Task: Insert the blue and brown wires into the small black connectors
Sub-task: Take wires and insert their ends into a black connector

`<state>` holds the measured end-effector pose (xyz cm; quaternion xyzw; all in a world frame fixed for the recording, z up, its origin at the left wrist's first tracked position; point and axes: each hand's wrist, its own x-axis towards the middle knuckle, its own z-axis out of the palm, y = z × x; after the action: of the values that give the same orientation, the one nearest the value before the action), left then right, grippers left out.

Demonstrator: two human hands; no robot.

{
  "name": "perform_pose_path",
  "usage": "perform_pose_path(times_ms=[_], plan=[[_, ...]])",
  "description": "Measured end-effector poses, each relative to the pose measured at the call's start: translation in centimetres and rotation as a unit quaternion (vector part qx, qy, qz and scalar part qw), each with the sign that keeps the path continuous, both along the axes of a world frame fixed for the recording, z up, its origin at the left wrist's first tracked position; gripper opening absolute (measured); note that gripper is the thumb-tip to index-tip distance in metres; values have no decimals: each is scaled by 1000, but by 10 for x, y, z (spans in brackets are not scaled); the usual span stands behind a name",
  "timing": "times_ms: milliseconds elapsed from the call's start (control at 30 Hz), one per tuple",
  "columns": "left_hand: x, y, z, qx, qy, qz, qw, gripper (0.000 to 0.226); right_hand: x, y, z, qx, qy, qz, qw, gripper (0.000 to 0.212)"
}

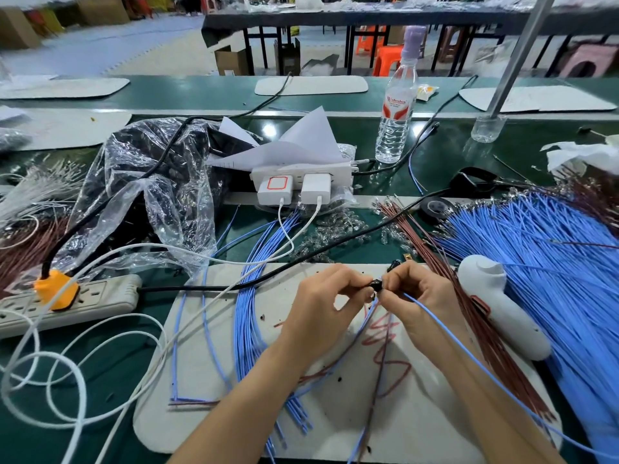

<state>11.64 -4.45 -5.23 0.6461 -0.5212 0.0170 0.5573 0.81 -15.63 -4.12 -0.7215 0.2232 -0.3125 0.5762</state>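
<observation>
The cluttered green surface (445,162) carried a white mat (187,426). Above it, the left hand (321,306) pinched the small black connector (375,284). The right hand (418,296), touching it, pinched a blue wire (469,356). Recommended: steady the connector, feed the wire straight, confirm seating.

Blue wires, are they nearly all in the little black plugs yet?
Done, perhaps: a blue bunch lies on the mat, though its ends are too small to check. In hand: the left hand pinches a black connector; the right hand pinches a blue wire at it. Left: a big blue heap and brown wires wait.
</observation>
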Motion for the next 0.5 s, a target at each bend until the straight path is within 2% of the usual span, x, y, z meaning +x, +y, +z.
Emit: perform_pose_path(times_ms=[100, 233, 300, 367, 500], plan=[[-3, 0, 0, -7, -80, 25, 996, 7, 1, -1, -1, 4, -1, -7, 1000, 41], [-7, -2, 0, -3, -124, 50, 991, 14, 0, -1, -4, -49, 27, -28, 998, 37], [-10, -3, 0, 1, -132, 73, 989, 15, 1, 1, -3, -105, 43, -50, 992, 33], [-13, -5, -1, 12, -132, 87, 987, 8, 3, 4, -1, -156, 53, -68, 984, 22], [-4, -7, -2, 31, -94, 118, 988, 2, 2, 6, -1, -189, 42, -80, 978, 20]])
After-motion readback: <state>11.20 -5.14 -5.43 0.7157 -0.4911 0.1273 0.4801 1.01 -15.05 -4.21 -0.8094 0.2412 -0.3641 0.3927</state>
